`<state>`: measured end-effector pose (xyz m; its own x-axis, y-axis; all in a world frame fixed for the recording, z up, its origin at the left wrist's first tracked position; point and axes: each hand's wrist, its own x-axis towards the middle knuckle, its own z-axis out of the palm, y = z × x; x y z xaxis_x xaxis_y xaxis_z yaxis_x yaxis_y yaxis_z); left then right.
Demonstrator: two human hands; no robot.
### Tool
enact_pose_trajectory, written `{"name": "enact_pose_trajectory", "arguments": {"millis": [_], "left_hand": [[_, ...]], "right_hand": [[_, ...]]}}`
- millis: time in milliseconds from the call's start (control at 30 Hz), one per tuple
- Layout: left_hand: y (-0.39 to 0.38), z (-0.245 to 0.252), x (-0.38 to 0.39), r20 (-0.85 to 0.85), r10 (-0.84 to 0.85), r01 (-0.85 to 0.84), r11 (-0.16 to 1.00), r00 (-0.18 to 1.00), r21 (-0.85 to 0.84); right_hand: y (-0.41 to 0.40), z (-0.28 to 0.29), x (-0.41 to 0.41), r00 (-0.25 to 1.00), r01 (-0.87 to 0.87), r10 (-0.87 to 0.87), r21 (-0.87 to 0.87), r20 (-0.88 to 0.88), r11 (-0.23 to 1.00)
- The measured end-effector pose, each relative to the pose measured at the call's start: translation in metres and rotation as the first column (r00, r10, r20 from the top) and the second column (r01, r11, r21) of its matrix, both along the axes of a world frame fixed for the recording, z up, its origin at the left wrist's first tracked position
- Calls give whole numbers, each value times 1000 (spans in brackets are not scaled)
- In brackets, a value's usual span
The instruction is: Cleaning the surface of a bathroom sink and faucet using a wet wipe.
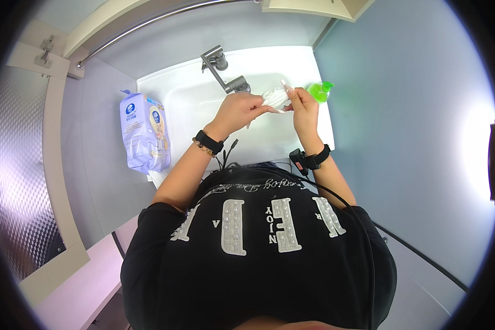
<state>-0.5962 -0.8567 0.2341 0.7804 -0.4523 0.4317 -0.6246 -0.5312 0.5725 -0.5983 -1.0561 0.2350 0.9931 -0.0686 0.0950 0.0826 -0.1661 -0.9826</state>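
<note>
Over the white sink, a bunched white cloth or tissue is stretched between my two hands. My left hand grips its left end, thumb on top. At the other end my right hand pinches the material between long-nailed fingertips. The grey faucet stands behind, its spout head close to my left knuckles. Whether water is running cannot be made out. Part of the cloth is hidden by my fingers.
A purple pack of wipes or tissues stands at the sink's left edge. A green pump bottle is on the right rim, close to my right hand. A metal rail and an open cabinet door hang above; cables hang by the front edge.
</note>
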Motion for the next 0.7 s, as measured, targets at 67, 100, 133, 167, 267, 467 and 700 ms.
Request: {"name": "enact_pose_trajectory", "arguments": {"millis": [67,100,133,167,267,467,700], "left_hand": [[-2,8,-3,-342,-55,41,998,938,-49],[-1,8,-2,-341,-55,41,998,938,-49],[0,9,0,-471,-35,0,997,882,-75],[1,10,1,-592,-20,-45,994,806,-95],[-3,14,2,-506,-77,-152,905,859,-397],[-4,21,16,-594,-242,159,969,767,-189],[3,9,15,-683,-332,79,924,651,-374]], "right_hand": [[-5,3,2,998,-8,2,94,69,996],[-11,6,5,996,-3,-6,104,91,995],[-20,9,10,993,2,-15,113,115,994],[-25,11,14,989,-63,45,127,140,990],[-33,22,16,956,-287,286,2,70,958],[-26,28,8,963,-269,270,-72,6,960],[-38,26,12,994,-15,23,-81,105,997]]}}
